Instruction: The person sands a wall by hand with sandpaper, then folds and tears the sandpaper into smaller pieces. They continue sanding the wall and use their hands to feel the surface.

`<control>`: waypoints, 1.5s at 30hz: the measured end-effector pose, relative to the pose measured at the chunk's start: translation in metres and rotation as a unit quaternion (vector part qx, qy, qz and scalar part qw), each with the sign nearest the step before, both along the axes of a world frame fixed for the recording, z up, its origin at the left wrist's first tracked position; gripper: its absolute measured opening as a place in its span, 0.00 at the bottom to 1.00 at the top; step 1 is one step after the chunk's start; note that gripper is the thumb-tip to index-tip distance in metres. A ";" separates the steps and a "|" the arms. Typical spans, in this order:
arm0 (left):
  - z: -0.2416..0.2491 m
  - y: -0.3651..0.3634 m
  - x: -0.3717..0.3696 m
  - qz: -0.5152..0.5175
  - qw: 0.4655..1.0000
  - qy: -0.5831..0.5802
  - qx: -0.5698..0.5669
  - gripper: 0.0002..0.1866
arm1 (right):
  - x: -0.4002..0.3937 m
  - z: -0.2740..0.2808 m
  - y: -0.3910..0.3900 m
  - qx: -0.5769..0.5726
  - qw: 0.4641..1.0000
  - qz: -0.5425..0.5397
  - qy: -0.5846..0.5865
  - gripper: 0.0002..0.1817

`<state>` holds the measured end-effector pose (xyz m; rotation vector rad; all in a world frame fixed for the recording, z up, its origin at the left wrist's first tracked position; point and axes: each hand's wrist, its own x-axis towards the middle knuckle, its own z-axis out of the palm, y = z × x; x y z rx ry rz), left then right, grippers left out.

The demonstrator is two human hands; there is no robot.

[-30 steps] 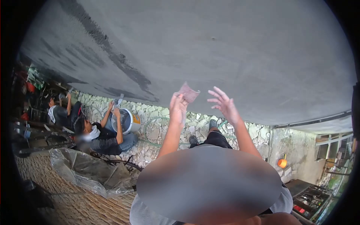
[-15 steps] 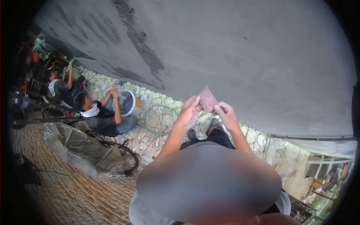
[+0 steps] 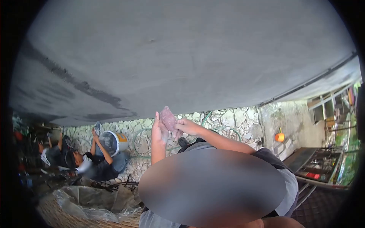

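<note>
A flat pinkish-red piece (image 3: 168, 118), like a folded sheet or pad, stands upright between my hands, in front of the grey wall (image 3: 190, 60). My right hand (image 3: 185, 127) pinches its lower right edge between thumb and fingers. On the piece's left side is my left hand (image 3: 158, 131), its fingers stretched upward and the palm turned toward the piece. The palm lies against or very near the lower left edge; whether it bears on it cannot be made out.
Stony ground (image 3: 228, 117) with a green hose (image 3: 135, 146) runs along the wall's foot. Two people crouch at the left, one by a white bucket (image 3: 121, 142). Plastic sheeting (image 3: 91, 201) lies lower left. An orange dipper (image 3: 279, 136) and a dark rack (image 3: 319, 161) are at the right.
The view has swung to the right. My hands and the pink piece now appear further left and lower. My left fingers have straightened off the piece's edge, while my right hand still grips it.
</note>
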<state>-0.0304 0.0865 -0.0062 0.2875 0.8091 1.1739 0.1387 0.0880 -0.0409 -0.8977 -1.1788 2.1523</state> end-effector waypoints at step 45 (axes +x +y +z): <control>-0.067 -0.107 0.211 -0.057 0.949 0.308 0.019 0.10 | 0.301 -0.035 -0.073 -0.166 0.978 -0.080 0.102 0.22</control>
